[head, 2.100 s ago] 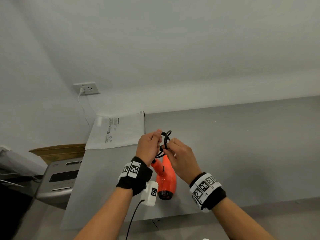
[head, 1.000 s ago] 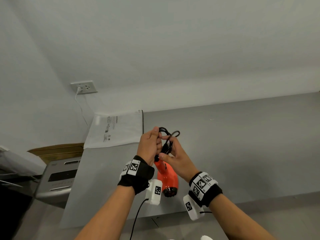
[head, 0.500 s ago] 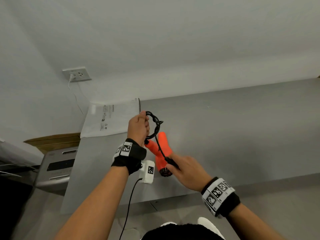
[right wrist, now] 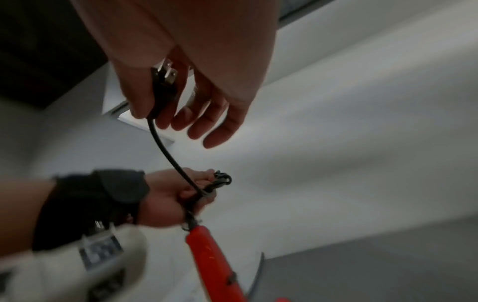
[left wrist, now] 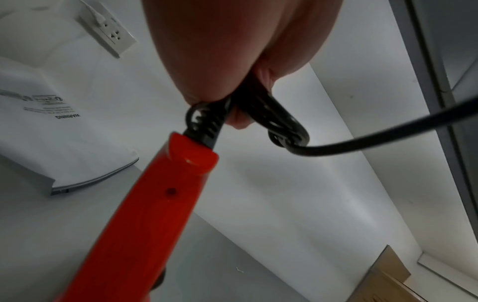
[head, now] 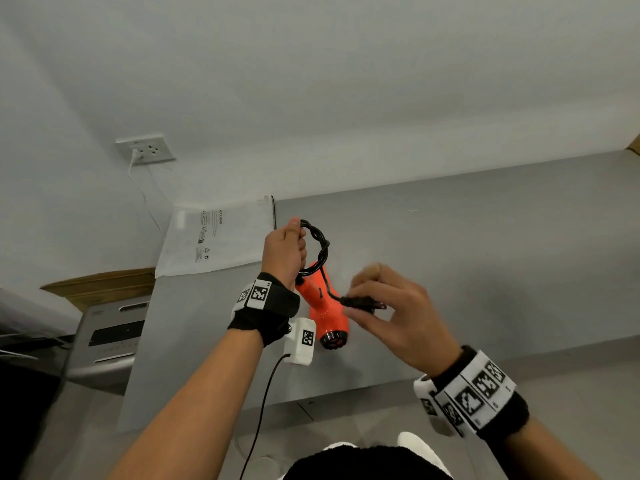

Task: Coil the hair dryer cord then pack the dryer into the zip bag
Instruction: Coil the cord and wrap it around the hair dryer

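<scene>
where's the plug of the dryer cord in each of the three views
Head: the plug sits right of centre, pinched by the right hand, beside the orange dryer.
Left wrist: not in it; only the cord runs off the right edge.
Right wrist: upper left of centre, prongs up, in the right hand's fingers.
Shared landmark: the orange dryer.

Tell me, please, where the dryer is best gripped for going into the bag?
Probably by the handle, from the right: it is slim and bare, while the left hand holds the coiled cord at its top. The dryer hangs barrel-down, so the barrel would lead into the bag.
</scene>
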Action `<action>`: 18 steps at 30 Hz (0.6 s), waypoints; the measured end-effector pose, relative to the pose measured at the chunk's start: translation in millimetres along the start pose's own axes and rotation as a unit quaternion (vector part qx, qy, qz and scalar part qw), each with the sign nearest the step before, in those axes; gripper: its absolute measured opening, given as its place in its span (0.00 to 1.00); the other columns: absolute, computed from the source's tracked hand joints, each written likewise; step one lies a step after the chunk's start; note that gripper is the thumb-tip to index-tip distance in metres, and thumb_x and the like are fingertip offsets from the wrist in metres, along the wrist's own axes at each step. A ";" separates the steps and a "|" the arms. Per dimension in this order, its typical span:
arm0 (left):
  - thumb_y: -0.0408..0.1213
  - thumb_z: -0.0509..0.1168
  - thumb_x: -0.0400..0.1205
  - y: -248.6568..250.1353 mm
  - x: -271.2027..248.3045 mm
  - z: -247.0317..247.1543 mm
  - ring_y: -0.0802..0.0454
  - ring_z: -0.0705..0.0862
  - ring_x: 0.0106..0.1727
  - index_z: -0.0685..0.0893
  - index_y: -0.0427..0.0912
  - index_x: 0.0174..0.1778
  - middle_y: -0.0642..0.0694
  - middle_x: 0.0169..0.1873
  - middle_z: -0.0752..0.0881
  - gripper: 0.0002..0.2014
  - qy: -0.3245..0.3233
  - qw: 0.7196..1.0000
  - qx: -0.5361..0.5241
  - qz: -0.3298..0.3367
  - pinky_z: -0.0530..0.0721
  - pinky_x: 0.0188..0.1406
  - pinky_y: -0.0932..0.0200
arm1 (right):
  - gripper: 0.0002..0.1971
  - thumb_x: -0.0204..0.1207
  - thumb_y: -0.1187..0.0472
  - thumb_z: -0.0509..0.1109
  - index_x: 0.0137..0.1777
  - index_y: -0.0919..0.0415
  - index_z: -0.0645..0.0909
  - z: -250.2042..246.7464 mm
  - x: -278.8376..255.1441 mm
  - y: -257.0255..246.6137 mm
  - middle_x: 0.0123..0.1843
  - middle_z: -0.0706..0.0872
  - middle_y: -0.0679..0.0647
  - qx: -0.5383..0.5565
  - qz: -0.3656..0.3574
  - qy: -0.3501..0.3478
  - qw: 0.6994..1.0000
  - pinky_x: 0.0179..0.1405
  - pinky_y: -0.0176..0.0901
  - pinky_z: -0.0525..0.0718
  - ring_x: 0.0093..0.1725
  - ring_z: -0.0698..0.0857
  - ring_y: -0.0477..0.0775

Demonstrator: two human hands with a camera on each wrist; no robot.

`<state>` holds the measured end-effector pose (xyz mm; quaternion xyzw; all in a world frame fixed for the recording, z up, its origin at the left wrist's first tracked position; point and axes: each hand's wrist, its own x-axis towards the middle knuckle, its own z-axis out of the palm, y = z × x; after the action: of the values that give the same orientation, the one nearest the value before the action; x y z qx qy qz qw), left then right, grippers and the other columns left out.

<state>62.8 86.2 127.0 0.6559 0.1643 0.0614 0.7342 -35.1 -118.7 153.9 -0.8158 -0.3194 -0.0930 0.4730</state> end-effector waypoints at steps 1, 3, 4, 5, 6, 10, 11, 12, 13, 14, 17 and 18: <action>0.46 0.56 0.92 0.7 -1.3 2.3 0.58 0.60 0.18 0.77 0.44 0.35 0.52 0.22 0.64 0.20 -0.003 1.000 -0.005 0.001 0.56 0.17 0.66 | 0.04 0.74 0.66 0.80 0.45 0.62 0.89 3.3 7.0 -2.9 0.52 0.87 0.53 0.057 0.018 0.019 0.998 0.52 0.42 0.86 0.51 0.87 0.52; 0.47 0.56 0.92 0.5 -3.4 5.7 0.57 0.60 0.19 0.77 0.45 0.35 0.51 0.22 0.64 0.20 -0.015 1.000 -0.006 0.000 0.56 0.18 0.64 | 0.04 0.74 0.69 0.79 0.45 0.61 0.89 11.2 18.8 -8.0 0.53 0.91 0.55 0.178 0.068 0.038 0.981 0.59 0.48 0.86 0.55 0.89 0.56; 0.48 0.56 0.91 0.1 -4.5 6.8 0.57 0.60 0.20 0.77 0.45 0.35 0.51 0.23 0.65 0.19 -0.026 1.000 -0.005 0.000 0.56 0.18 0.63 | 0.03 0.75 0.69 0.77 0.46 0.62 0.89 14.5 24.1 -9.8 0.51 0.92 0.57 0.226 0.101 0.047 0.968 0.60 0.51 0.86 0.55 0.90 0.58; 0.48 0.56 0.91 0.1 -6.3 7.9 0.56 0.60 0.20 0.77 0.45 0.36 0.50 0.23 0.66 0.19 -0.037 0.999 -0.007 0.002 0.57 0.18 0.63 | 0.02 0.75 0.70 0.75 0.45 0.65 0.89 17.9 28.9 -10.4 0.47 0.93 0.60 0.261 0.137 0.055 0.954 0.59 0.52 0.87 0.52 0.91 0.61; 0.49 0.56 0.91 -0.5 -7.5 8.9 0.56 0.62 0.20 0.77 0.45 0.36 0.50 0.22 0.68 0.19 -0.045 0.999 -0.009 0.006 0.59 0.18 0.63 | 0.02 0.75 0.70 0.74 0.44 0.69 0.87 21.9 33.2 -9.1 0.42 0.93 0.62 0.283 0.173 0.060 0.942 0.55 0.53 0.89 0.47 0.92 0.63; 0.48 0.55 0.92 -0.3 -13.4 10.7 0.50 0.81 0.25 0.77 0.43 0.36 0.45 0.27 0.87 0.21 -0.052 0.998 0.003 0.033 0.81 0.26 0.59 | 0.08 0.78 0.67 0.73 0.39 0.69 0.78 42.0 42.7 5.7 0.29 0.90 0.65 0.225 0.248 0.052 0.941 0.41 0.59 0.92 0.29 0.91 0.65; 0.49 0.54 0.92 -0.2 -15.1 10.2 0.48 0.86 0.29 0.76 0.42 0.36 0.42 0.31 0.91 0.21 -0.063 0.997 -0.002 0.033 0.85 0.31 0.57 | 0.08 0.77 0.66 0.73 0.39 0.68 0.78 46.5 42.7 9.2 0.28 0.90 0.62 0.196 0.258 0.054 0.944 0.42 0.57 0.93 0.28 0.91 0.62; 0.49 0.53 0.92 -0.2 -16.9 9.7 0.45 0.89 0.32 0.75 0.42 0.37 0.39 0.36 0.93 0.21 -0.076 0.997 -0.007 0.028 0.87 0.35 0.54 | 0.08 0.77 0.65 0.73 0.40 0.66 0.79 50.4 42.5 12.6 0.27 0.90 0.60 0.169 0.268 0.063 0.947 0.44 0.52 0.92 0.27 0.91 0.57; 0.50 0.53 0.92 0.1 -18.9 8.9 0.42 0.90 0.34 0.75 0.43 0.37 0.37 0.40 0.94 0.21 -0.088 0.996 -0.011 0.021 0.88 0.39 0.52 | 0.07 0.77 0.64 0.73 0.40 0.64 0.79 53.1 42.9 14.9 0.27 0.91 0.58 0.143 0.273 0.080 0.948 0.45 0.44 0.91 0.27 0.92 0.53; 0.52 0.53 0.92 0.8 -21.3 8.5 0.41 0.91 0.36 0.74 0.43 0.38 0.36 0.43 0.94 0.21 -0.099 0.995 -0.012 0.014 0.89 0.41 0.49 | 0.06 0.77 0.63 0.73 0.41 0.62 0.80 54.6 43.7 16.0 0.27 0.91 0.56 0.122 0.275 0.098 0.949 0.44 0.38 0.90 0.27 0.91 0.50; 0.51 0.54 0.91 2.4 -26.3 8.6 0.41 0.89 0.40 0.75 0.44 0.34 0.36 0.47 0.93 0.22 -0.138 0.989 -0.046 -0.007 0.88 0.44 0.46 | 0.06 0.77 0.64 0.74 0.40 0.59 0.80 58.0 49.7 19.4 0.28 0.90 0.56 0.104 0.268 0.114 0.951 0.38 0.36 0.89 0.26 0.90 0.48; 0.50 0.55 0.91 2.6 -26.7 8.1 0.42 0.87 0.39 0.75 0.44 0.32 0.38 0.45 0.91 0.23 -0.152 0.986 -0.063 -0.012 0.87 0.44 0.47 | 0.06 0.77 0.63 0.74 0.40 0.59 0.81 59.0 51.6 21.5 0.28 0.90 0.56 0.095 0.263 0.110 0.954 0.37 0.39 0.89 0.26 0.90 0.49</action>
<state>40.7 70.8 134.5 0.6081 0.0549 -0.0379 0.7911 9.2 -54.8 130.5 -0.8068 -0.0472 -0.0236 0.5885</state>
